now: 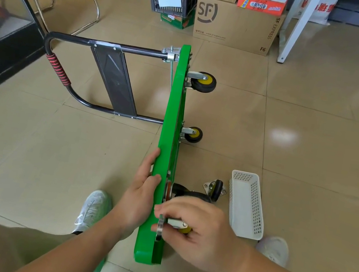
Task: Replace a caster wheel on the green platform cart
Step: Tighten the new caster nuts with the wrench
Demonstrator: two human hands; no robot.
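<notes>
Caster wheel (178,224), yellow-hubbed with a silver mounting plate, pinched in the grip of the right hand (198,234): fingers curled round it, plate set against the underside of the green platform cart (172,115) at its near end. Cart tipped up on one long edge on the tiled floor (315,148), black handle (64,77) lying out to the left. Left hand (140,186) laid flat against the deck's top face, fingers straight and pointing away, thumb over the upper edge, grip slack with nothing held. Counted, five casters: the one in hand, two more yellow-hubbed ones bolted on — far caster (203,83) and middle caster (193,134) — one black caster (194,195) just above the right hand, and one loose caster (217,187) on the floor beside one white perforated basket (246,205).
</notes>
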